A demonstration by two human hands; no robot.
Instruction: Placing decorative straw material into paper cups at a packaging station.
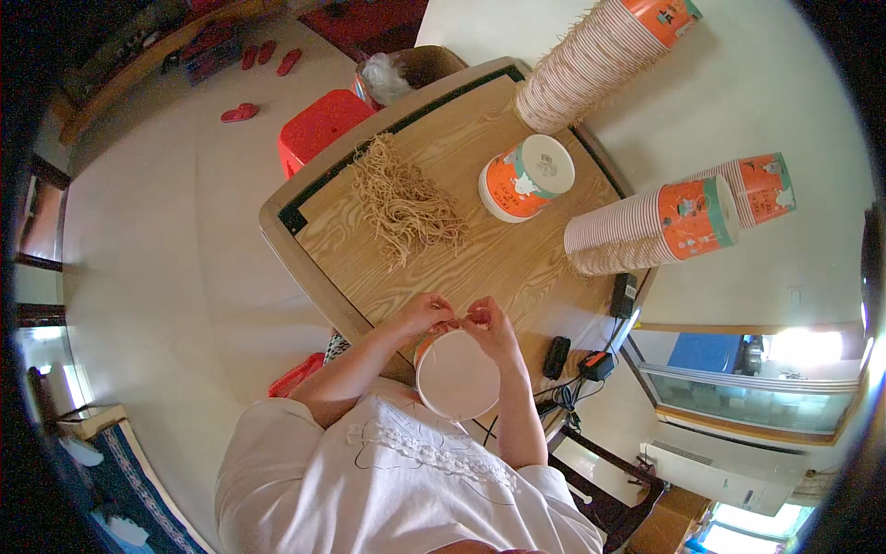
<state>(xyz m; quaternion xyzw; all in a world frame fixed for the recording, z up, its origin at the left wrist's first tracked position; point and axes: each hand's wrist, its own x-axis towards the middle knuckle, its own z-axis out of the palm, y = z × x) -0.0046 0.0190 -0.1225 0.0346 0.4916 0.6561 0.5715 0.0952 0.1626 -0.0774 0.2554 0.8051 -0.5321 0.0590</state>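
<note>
"White-ended paper tub (458, 379) in front of your shirt (397, 462): which step are you on, approx.?"

"Prob. fine fingertip work at its far edge, maybe w/ a strand, too small to tell. Next move likely calls for a light pinch, tub kept steady."

"Hands?"

"Your left hand (425, 314) and right hand (490, 330) are close together, fingertips nearly meeting; can't tell if they're clamped on anything."

"Tub pos.?"

"Just below your fingertips, i.e. betw. hands and torso, right forearm alongside. Tan strand pile (406, 203) lies on the desk (517, 263), beyond your left hand, well apart."
</note>
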